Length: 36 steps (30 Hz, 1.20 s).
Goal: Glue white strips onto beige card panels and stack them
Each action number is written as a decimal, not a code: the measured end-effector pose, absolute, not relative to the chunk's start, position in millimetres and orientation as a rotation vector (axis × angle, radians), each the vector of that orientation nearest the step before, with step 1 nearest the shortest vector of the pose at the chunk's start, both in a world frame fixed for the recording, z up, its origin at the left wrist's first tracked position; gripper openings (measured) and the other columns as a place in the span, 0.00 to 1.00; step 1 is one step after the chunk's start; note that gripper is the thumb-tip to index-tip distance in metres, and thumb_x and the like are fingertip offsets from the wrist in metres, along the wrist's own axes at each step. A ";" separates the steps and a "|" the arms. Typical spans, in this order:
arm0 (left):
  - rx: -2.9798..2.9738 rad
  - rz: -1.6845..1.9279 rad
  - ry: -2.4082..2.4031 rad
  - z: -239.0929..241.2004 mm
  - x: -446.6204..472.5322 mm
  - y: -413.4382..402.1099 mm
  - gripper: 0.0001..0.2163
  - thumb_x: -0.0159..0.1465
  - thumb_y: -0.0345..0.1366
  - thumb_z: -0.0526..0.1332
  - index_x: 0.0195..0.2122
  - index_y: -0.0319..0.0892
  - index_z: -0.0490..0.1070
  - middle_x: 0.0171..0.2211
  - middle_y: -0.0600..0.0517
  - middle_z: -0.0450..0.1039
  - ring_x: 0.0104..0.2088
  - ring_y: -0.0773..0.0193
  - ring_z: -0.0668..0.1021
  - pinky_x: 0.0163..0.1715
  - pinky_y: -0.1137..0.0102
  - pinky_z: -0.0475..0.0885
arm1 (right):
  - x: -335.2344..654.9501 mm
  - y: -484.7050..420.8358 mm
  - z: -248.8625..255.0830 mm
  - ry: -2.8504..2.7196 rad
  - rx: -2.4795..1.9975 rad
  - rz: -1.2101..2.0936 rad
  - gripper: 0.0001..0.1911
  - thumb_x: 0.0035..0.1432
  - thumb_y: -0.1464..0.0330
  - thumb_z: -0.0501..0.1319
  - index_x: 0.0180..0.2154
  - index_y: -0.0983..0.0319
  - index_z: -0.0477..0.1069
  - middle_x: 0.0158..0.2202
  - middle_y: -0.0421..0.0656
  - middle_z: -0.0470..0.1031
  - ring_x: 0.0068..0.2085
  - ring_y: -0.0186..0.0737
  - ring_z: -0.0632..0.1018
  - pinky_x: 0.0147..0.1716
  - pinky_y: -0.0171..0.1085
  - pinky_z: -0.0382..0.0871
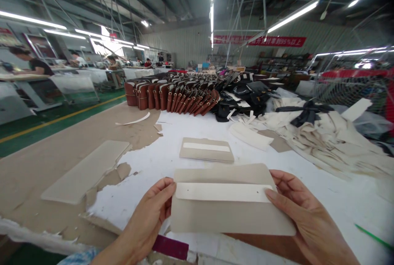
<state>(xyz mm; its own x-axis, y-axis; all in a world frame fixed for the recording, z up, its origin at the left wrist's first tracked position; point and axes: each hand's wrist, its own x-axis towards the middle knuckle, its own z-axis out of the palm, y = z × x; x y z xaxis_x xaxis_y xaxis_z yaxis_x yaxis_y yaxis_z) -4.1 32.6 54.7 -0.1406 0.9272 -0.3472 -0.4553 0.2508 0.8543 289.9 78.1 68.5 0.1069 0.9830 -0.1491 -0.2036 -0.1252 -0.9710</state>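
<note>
I hold a beige panel (227,211) with a white strip (223,192) across it, just above the table's near edge. My left hand (147,222) grips its left end, thumb on the strip's corner. My right hand (304,215) grips the right end, thumb lying on the strip. A small stack of similar beige panels (207,150) with a white strip lies flat on the table beyond.
A long beige board (86,170) lies at the left on the worn table (147,162). Brown leather bags (172,97) stand in rows at the back, black pieces (246,92) beside them, cream fabric pieces (323,133) heaped right. People work at far left benches.
</note>
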 end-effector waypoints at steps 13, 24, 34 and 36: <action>0.596 1.029 1.273 29.2 32.0 19.7 0.20 0.53 0.54 0.73 0.33 0.44 0.72 0.28 0.55 0.78 0.28 0.64 0.78 0.31 0.70 0.72 | 344.3 26.2 23.9 -0.805 -1.450 1.295 0.36 0.42 0.56 0.81 0.52 0.52 0.72 0.54 0.44 0.81 0.49 0.51 0.82 0.32 0.35 0.80; 0.619 0.991 1.227 24.1 42.6 18.4 0.21 0.54 0.55 0.73 0.39 0.44 0.76 0.33 0.52 0.81 0.30 0.63 0.79 0.32 0.70 0.73 | 356.1 22.5 17.3 -0.822 -1.534 1.202 0.34 0.40 0.53 0.80 0.48 0.55 0.75 0.51 0.46 0.82 0.50 0.51 0.82 0.32 0.33 0.78; 0.765 0.924 1.310 23.5 60.1 22.7 0.17 0.56 0.44 0.73 0.45 0.46 0.80 0.33 0.51 0.84 0.30 0.56 0.82 0.28 0.71 0.72 | 378.4 8.4 19.5 -1.079 -1.563 1.154 0.26 0.50 0.53 0.76 0.46 0.57 0.75 0.43 0.44 0.83 0.43 0.45 0.81 0.41 0.39 0.77; 0.771 0.930 1.294 19.8 59.4 24.2 0.17 0.55 0.42 0.74 0.45 0.46 0.81 0.32 0.50 0.84 0.29 0.55 0.82 0.26 0.71 0.72 | 376.4 8.5 15.4 -1.102 -1.596 1.127 0.26 0.50 0.52 0.76 0.46 0.57 0.74 0.41 0.44 0.82 0.42 0.46 0.81 0.41 0.41 0.77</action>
